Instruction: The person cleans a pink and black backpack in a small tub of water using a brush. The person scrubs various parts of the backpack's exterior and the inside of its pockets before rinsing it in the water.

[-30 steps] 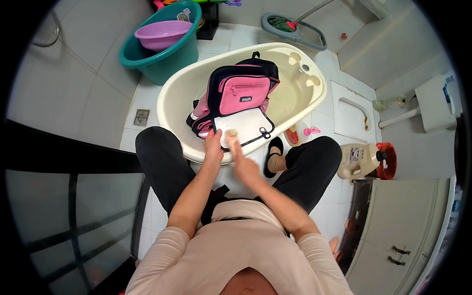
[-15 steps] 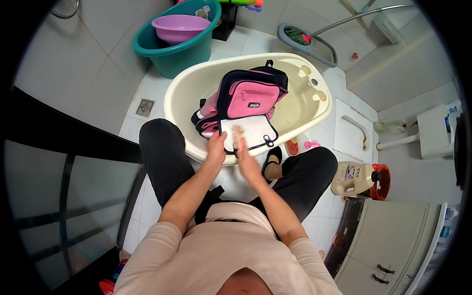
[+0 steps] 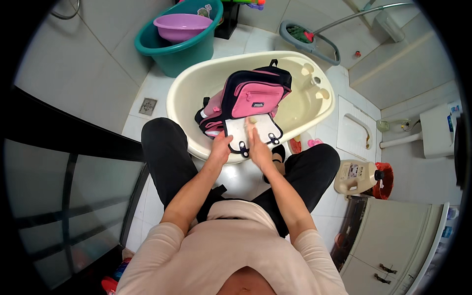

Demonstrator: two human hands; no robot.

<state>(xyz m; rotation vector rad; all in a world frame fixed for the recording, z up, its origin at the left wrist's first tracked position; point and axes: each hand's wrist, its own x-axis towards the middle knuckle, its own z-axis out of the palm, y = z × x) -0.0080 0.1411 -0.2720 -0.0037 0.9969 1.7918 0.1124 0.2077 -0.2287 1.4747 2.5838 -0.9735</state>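
Observation:
A pink and dark navy backpack (image 3: 263, 96) rests in a cream bathtub (image 3: 178, 98), tilted toward me. Its flap (image 3: 238, 129) hangs toward the near rim with the white lining up, dark trim and buckles along its lower edge. My left hand (image 3: 221, 148) pinches the flap's left edge. Over the middle of the lining, my right hand (image 3: 259, 150) presses a small tan thing (image 3: 252, 119), which looks like a scrubbing brush. The fingers partly cover it.
A teal tub (image 3: 179, 59) holding a purple basin (image 3: 182, 27) stands at the far left. Behind the bathtub is a grey mop bucket (image 3: 324, 53). At right are a squat toilet (image 3: 356, 123), a beige jug (image 3: 355, 177) and a red bin (image 3: 387, 181).
My right hand has slid slightly right and up the lining with the small brush-like thing. A buckle between my hands now shows. My left hand keeps hold of the flap.

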